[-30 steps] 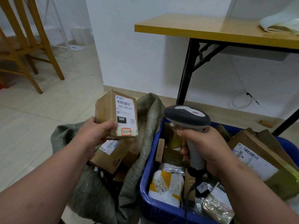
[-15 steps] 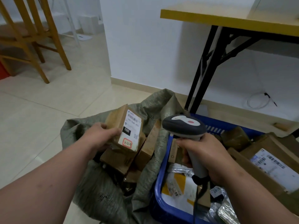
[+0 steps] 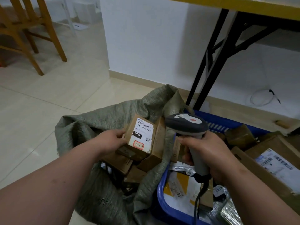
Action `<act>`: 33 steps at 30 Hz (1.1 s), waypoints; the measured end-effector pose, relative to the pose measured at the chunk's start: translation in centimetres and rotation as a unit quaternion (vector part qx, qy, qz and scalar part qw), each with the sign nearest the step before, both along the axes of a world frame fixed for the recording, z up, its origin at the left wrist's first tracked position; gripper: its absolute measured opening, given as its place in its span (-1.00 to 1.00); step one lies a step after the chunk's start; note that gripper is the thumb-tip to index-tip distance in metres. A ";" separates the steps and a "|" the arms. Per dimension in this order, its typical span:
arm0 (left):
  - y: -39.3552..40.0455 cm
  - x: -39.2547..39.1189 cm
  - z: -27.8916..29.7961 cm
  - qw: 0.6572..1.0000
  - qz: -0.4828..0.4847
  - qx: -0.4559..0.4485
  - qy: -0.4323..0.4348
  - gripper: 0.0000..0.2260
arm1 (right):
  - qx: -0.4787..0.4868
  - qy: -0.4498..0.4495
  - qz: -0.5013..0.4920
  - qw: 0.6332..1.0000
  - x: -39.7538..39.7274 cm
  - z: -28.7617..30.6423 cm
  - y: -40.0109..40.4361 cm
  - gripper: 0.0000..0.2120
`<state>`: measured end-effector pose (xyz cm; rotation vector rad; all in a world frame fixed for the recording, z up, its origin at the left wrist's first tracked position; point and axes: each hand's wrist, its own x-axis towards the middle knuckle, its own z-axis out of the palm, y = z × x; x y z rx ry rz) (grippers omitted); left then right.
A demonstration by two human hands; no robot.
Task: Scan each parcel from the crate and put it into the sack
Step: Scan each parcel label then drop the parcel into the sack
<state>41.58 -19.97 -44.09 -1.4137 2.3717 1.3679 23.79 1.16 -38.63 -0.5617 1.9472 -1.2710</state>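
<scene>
1. Small brown cardboard parcel with white label (image 3: 141,138): inside mouth of grey-green woven sack (image 3: 105,120), resting on other boxes, left hand (image 3: 112,140) grip grasping its left edge.
2. Right hand (image 3: 206,153) grip clenched round grey handheld barcode scanner (image 3: 186,124) over blue plastic crate (image 3: 164,200).
3. Risk: parcel sits tilted on pile; on letting go it may slide toward the sagging sack rim and snag.

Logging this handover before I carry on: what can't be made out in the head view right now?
- Sack depth: boxes on top hide it.
- Crate contents: right hand, scanner and the frame's bottom edge cover part.
- Left hand grip on the labelled box: fingers hidden behind it.
- Large parcel's label: print blurred.
</scene>
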 end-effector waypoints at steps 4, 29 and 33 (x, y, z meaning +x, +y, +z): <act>0.9 -0.8 1.3 0.997 0.019 -0.042 0.060 -0.51 | 0.004 0.007 -0.018 1.000 0.0 0.8 1.1 -0.82; 15.1 -15.1 1.8 0.979 -0.153 -0.125 0.042 -0.60 | 0.072 0.031 -0.120 0.990 -9.0 -0.5 14.0 -0.83; 15.4 -17.1 -0.4 0.989 -0.106 -0.097 0.037 -0.53 | 0.057 -0.009 -0.129 0.990 -10.2 -1.6 13.9 -0.81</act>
